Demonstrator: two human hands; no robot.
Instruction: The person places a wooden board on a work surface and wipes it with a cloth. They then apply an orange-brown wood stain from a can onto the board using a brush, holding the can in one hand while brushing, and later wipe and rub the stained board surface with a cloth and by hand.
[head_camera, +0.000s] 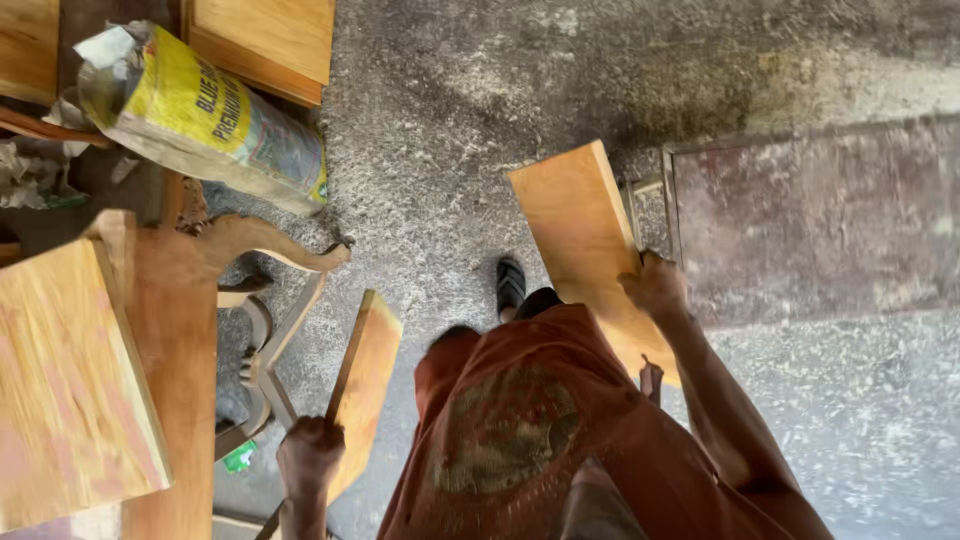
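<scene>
Here, in the head view, the person looks straight down past an orange shirt at a concrete floor strewn with sawdust, one dark sandal showing just beyond the shirt. The left hand, near the bottom edge, is curled tight around the near end of a narrow wooden board, which it holds on edge so that the board slants up and away toward the middle of the scene. The right hand is clamped on the right-hand edge of a wider wooden panel, fingers wrapped over that edge, and the panel is lifted clear of the floor and tilted, its far end pointing up-left. The two pieces are well apart, one on each side of the body, and neither touches any other wood. To the left stand a carved wooden furniture frame, a flat plywood sheet and, farther off, a yellow-and-grey sack lying beside more panels. To the right a framed rectangular board lies flat on the floor just beside the wide panel. As far as this shows, both pieces are picked up and in hand, but neither has been set down or fitted anywhere yet.
</scene>
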